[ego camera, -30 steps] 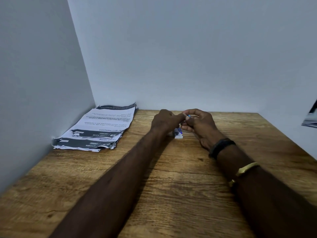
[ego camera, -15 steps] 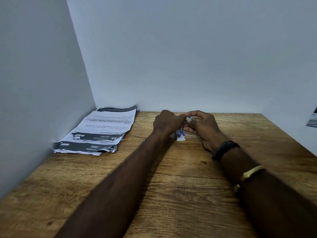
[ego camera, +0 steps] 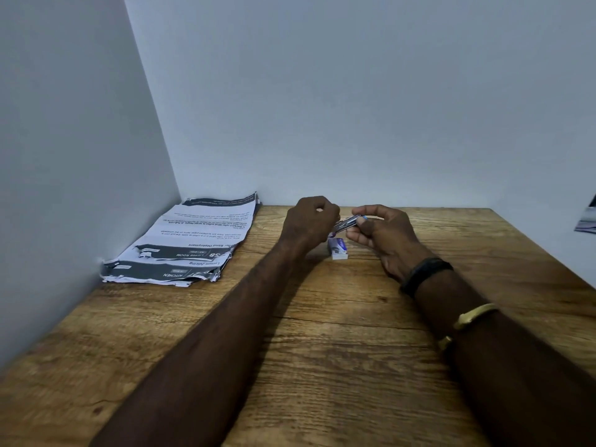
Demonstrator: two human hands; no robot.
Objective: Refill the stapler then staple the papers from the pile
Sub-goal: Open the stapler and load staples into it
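Note:
A small metal stapler (ego camera: 347, 224) with a blue tip is held between both hands above the far middle of the wooden table (ego camera: 322, 333). My left hand (ego camera: 309, 225) grips its left end with curled fingers. My right hand (ego camera: 382, 235) pinches its right end. Just below them a small white and purple staple box (ego camera: 338, 249) lies on the table. The pile of printed papers (ego camera: 190, 243) lies in the far left corner against the wall, with torn near edges.
Grey walls close the table on the left and at the back. A dark and white object (ego camera: 587, 217) shows at the right edge of view, past the table. I wear a black band and a gold bangle on my right wrist.
My two hands have drawn slightly apart, so more of the stapler shows between them. The papers and the staple box have not moved on the table.

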